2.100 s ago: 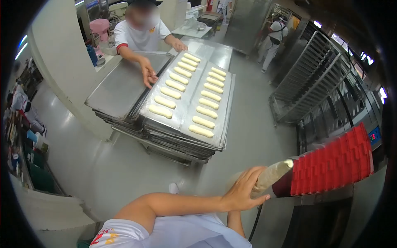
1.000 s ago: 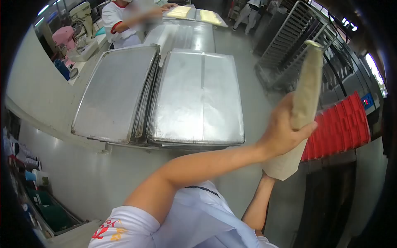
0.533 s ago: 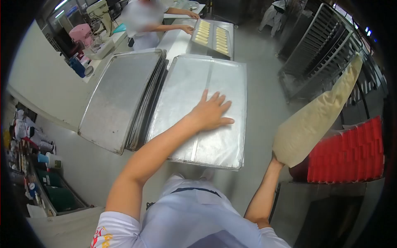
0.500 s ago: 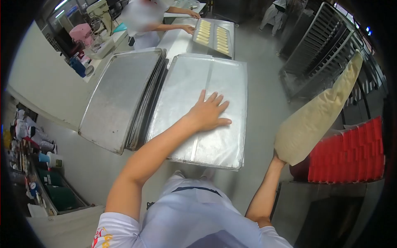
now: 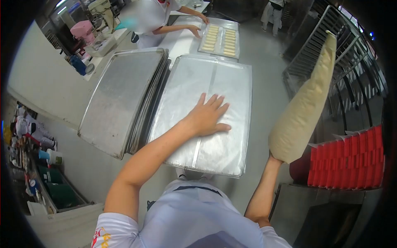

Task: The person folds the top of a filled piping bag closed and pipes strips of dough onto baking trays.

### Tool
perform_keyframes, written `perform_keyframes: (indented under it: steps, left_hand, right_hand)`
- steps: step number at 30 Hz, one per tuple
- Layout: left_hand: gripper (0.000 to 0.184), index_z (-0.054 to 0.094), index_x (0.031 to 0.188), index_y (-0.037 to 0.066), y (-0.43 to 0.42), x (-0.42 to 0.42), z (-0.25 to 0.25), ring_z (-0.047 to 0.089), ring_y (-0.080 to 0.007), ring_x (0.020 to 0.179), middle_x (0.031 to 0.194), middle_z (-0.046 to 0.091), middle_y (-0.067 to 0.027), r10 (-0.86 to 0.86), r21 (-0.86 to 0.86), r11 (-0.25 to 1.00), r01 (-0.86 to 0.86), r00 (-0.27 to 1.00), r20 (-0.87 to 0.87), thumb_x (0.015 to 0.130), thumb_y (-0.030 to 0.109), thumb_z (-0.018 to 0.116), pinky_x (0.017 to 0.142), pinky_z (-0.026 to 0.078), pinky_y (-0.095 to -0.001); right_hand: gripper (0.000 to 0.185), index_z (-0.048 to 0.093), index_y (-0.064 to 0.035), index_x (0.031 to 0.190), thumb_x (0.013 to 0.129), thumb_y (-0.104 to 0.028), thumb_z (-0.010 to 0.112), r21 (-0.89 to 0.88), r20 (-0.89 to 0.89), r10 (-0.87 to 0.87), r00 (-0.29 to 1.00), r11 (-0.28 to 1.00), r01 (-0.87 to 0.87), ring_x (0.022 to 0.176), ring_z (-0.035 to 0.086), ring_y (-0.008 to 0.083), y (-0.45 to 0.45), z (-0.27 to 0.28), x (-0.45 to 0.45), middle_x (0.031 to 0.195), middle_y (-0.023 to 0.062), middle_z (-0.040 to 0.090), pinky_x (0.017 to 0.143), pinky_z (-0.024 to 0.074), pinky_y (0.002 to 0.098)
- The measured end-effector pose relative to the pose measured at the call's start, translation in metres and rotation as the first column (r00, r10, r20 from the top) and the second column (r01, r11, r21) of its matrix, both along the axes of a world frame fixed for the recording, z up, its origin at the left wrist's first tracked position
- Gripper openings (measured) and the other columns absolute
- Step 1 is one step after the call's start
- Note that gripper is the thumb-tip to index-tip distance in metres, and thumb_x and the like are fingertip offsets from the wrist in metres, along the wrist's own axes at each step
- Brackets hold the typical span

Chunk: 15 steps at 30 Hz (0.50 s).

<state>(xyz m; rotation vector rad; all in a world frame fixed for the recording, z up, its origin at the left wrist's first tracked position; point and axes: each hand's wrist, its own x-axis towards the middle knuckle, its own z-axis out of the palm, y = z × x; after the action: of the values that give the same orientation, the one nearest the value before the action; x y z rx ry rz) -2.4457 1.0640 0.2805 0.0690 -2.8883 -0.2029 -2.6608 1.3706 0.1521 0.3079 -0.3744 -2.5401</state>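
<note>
My left hand (image 5: 208, 117) lies flat, fingers spread, on the clear liner sheet over a metal baking tray (image 5: 225, 151). That tray sits on top of a pile in front of me. Out to the right, my right hand (image 5: 275, 159) holds up a large, full cream-coloured piping bag (image 5: 300, 111) by its wide end. The bag's narrow tip points up and away. Its cloth hides most of the fingers of that hand. Left of the lined tray stands a stack of bare, worn baking trays (image 5: 124, 91).
Beyond, a co-worker's hands (image 5: 195, 29) are at a tray of pale piped dough strips (image 5: 218, 40). A wheeled rack (image 5: 314, 49) stands at the far right, red stacked containers (image 5: 347, 161) nearer. Mixers (image 5: 84, 32) line the left counter.
The piping bag has swung left and become more upright. The co-worker's dough tray has gone from tilted to lying flat, and one of their hands is off it. My left hand stays on the liner.
</note>
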Motion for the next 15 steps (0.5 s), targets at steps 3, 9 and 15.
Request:
perform_keyframes:
  steps: [3,9,15]
  left_hand:
    - [0.085,0.033,0.147,-0.001,0.019,-0.04,0.053,0.031,-0.0393,0.142,0.15,0.034,-0.0287,-0.11,0.524,0.842,0.128,0.992,-0.066,0.088,0.051,0.063,0.116,0.024,-0.0498]
    - [0.06,0.046,0.133,-0.001,0.044,-0.137,0.1,0.057,-0.0265,0.116,0.128,0.055,-0.0178,0.454,0.688,-0.456,0.565,0.812,-0.366,0.087,0.025,0.074,0.097,0.047,-0.0338]
    - [0.054,0.045,0.131,0.004,-0.013,-0.167,0.058,0.056,-0.0246,0.112,0.122,0.055,-0.0111,0.627,0.354,-0.637,0.685,0.728,-0.278,0.091,0.03,0.07,0.096,0.048,-0.0399]
  right_hand:
    - [0.053,0.039,-0.0063,0.144,0.102,-0.037,0.037,-0.215,-0.135,-0.067,0.989,0.976,0.037,0.132,0.043,0.0258,-0.012,0.004,0.011,0.144,0.0116,0.045,0.112,0.0352,0.0429]
    - [0.046,0.046,-0.004,0.136,0.102,-0.034,0.037,0.531,-0.829,0.065,0.556,0.404,0.745,0.118,0.053,0.0248,-0.031,0.056,-0.061,0.13,0.013,0.054,0.102,0.0436,0.0402]
    - [0.037,0.053,-0.0039,0.127,0.102,-0.03,0.042,0.636,-0.664,-0.01,0.747,0.517,0.572,0.107,0.057,0.0237,-0.074,0.135,-0.11,0.119,0.0116,0.058,0.094,0.0473,0.0354]
